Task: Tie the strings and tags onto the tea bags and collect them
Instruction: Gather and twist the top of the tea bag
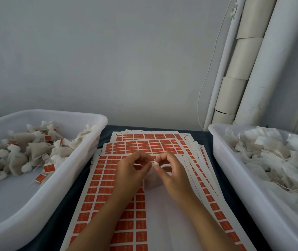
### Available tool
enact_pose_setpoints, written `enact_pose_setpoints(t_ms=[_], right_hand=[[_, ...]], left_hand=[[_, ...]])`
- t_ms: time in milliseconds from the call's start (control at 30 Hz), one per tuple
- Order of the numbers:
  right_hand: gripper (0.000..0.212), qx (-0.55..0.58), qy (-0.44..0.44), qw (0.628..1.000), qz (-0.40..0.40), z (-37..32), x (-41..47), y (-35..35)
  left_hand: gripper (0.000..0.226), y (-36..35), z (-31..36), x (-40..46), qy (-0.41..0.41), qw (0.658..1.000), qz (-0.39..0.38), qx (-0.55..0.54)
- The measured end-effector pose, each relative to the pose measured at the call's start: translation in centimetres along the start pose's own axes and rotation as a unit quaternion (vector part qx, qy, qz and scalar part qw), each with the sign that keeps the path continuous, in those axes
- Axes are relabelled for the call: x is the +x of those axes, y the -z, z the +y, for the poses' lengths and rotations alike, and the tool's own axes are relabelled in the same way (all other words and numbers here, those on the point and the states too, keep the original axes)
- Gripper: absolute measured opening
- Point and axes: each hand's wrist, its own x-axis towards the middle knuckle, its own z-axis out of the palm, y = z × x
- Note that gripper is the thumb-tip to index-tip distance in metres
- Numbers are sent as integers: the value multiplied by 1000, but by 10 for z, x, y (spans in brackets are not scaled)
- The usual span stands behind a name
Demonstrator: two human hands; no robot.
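- knot time by the look of it: your left hand (130, 171) and right hand (171, 171) sit nearly touching over the tag sheets (97, 180), with one tea bag (151, 183) tucked between and just under them.
- fingers on both hands are curled in tight. the right ones pinch the gathered white neck of the bag at its top, the left ones pinch something thin right beside it, string i'd guess, though it's too fine to make out for sure.
- to do this bit well, i'd keep the neck bunched firmly with the right while the left draws the string snug, close against the gather so it can't slide off. pull steady, not hard, that paper looks like it'd tear.
- keep the bag body hanging low like it is so the filling stays out of the knot.
- pose wise: both forearms come in from the bottom edge and angle toward each other, wrists raised off the sheets, knuckles up, thumbs and first fingers meeting in the middle.
- finished bags with orange tags are piled in the left tub (83, 147); untagged ones with loose strings fill the right tub (222, 153). so once it's tied and tagged, this one probably goes left.
- can't tell if a tag is on this string yet, your fingers hide it.
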Motion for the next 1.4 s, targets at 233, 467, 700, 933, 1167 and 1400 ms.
enact_pose_setpoints(t_ms=[233,467,700,933,1167,1400], right_hand=[[7,11,5,1000,-12,1,2,3],[16,5,-17,1000,12,3,4,5],[19,-16,16,1000,2,1,3,11],[15,-58,45,997,9,2,1,8],[22,-28,26,998,56,3,2,7],[23,-7,8,999,42,2,0,3]], left_hand=[[22,2,0,0,-3,1000,-15,-25],[22,1,0,0,13,998,-40,-43],[24,3,-3,2,39,995,-56,-71],[17,2,-3,0,31,992,-83,-88],[8,2,0,-2,43,984,-114,-133],[23,-2,-3,-6,33,970,-210,-118]])
